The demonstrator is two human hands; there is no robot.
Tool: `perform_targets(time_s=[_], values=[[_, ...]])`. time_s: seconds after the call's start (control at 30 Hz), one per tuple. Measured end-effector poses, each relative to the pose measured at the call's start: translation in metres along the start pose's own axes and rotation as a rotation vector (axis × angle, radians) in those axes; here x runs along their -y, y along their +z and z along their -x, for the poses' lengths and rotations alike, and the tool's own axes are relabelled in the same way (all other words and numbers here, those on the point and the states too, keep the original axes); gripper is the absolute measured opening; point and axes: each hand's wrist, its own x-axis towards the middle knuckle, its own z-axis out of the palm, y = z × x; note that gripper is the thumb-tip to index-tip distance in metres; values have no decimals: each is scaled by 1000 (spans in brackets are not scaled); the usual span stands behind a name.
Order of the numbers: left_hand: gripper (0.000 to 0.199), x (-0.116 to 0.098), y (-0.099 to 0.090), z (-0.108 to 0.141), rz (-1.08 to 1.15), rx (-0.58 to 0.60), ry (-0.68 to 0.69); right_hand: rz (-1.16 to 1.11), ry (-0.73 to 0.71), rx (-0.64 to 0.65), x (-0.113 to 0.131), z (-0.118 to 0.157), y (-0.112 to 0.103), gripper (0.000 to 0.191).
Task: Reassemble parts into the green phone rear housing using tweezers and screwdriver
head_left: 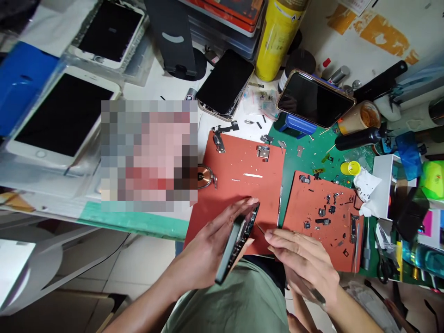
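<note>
My left hand point(211, 245) is wrapped round an opened phone body point(237, 245), tilted on edge near my lap, its inner parts showing on the right side. My right hand point(301, 259) pinches slim metal tweezers point(260, 228), whose tip points at the phone's edge across a small gap. Beneath the phone's upper end lies a red mat point(222, 199) with thin metal strips and a metal bracket point(263, 152). A round copper-coloured coil point(204, 176) sits at that mat's left edge.
A second red mat point(326, 199) holds several small parts. Behind stand a phone on a blue stand point(315, 99), a dark-screened phone point(227, 83) and a yellow can point(277, 39). White tablets point(64, 115) lie left. Scissors point(384, 268) lie right. A blurred patch hides part of the table.
</note>
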Motion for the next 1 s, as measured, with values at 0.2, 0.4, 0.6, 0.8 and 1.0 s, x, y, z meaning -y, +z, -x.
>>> perform_targets(time_s=[0.2,0.4,0.6,0.8,1.0], values=[[65,-16,-1,-11,-87,-27,55,-84,36,-62,-2,3,-5,44],[81,-30,-3,-13,-158,59,114,-131,118,-120,-8,7,-9,44],[108,-28,8,-7,-71,69,-42,37,22,-140,-20,1,-8,30],[87,-30,15,-12,-27,25,-123,13,-2,-118,-23,0,-3,25],[94,-31,16,-15,77,2,-101,57,-49,-97,-25,0,-3,32]])
